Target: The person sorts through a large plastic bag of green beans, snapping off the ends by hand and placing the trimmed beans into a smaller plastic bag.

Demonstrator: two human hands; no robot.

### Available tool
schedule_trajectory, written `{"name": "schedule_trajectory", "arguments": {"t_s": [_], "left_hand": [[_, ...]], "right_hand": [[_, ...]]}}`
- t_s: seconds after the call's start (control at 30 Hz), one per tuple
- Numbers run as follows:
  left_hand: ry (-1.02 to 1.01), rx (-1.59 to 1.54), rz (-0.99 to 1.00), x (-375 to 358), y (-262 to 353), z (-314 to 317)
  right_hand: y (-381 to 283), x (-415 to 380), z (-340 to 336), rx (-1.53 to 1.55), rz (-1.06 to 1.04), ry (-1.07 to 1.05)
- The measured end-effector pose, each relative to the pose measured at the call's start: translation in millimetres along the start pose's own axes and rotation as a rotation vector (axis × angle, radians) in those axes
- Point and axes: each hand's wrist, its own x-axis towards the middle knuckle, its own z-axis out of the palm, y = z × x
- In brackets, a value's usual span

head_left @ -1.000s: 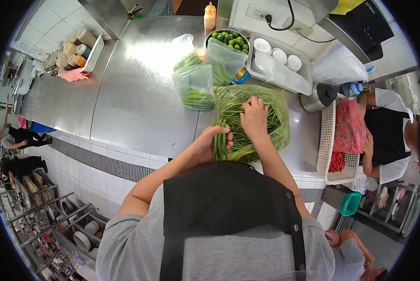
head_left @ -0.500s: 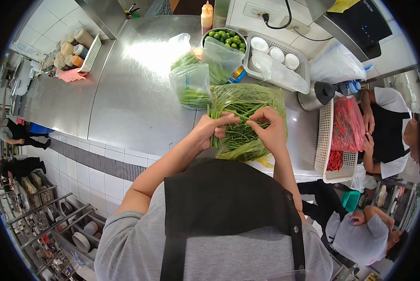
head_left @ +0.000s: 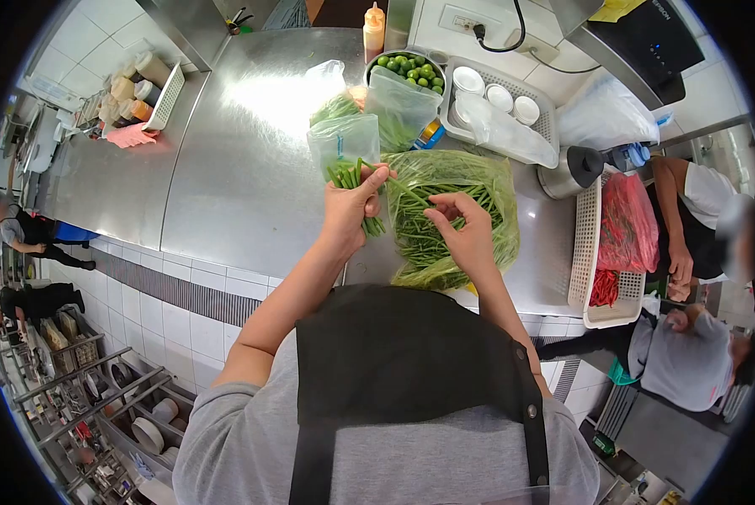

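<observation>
A bunch of green beans point(head_left: 373, 225) is wrapped in my left hand point(head_left: 348, 206), with the stalks sticking out above and below the fist. My right hand point(head_left: 466, 231) pinches the end of one long green bean point(head_left: 409, 190) that slants between the two hands. Beneath my right hand lies an open, yellowish plastic bag point(head_left: 499, 177) filled with loose green beans point(head_left: 420, 240). Just beyond my left hand stands a clear plastic bag point(head_left: 344, 135) with more cut greens in it.
Behind are another bag of greens point(head_left: 394, 109), limes point(head_left: 411, 69), a sauce bottle point(head_left: 373, 34) and a tray point(head_left: 546, 109) of white cups. To the right, a steel jug point(head_left: 567, 172) stands near a white basket point(head_left: 581, 252) of red chillies. Two co-workers point(head_left: 689, 345) are beyond the basket.
My left hand has moved left and up with the bunch, away from the bean bag. My right hand has shifted slightly left and down. The co-workers at right have changed position.
</observation>
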Motion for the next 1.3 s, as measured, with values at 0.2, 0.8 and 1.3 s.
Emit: {"name": "schedule_trajectory", "arguments": {"t_s": [0.2, 0.8, 1.3], "left_hand": [[0.08, -0.012, 0.022, -2.8, -7.0, -0.4], [-0.165, 0.505, 0.04, -15.2, -16.0, 9.6], [-0.241, 0.669, -0.283, -20.2, -26.2, -5.6]], "right_hand": [[-14.1, 0.4, 3.5, -0.08, -0.225, -0.163], [-2.4, 14.2, 1.9, 0.277, 0.012, -0.061], [53.0, 22.8, 6.1, -0.596, -0.182, 0.017]]}}
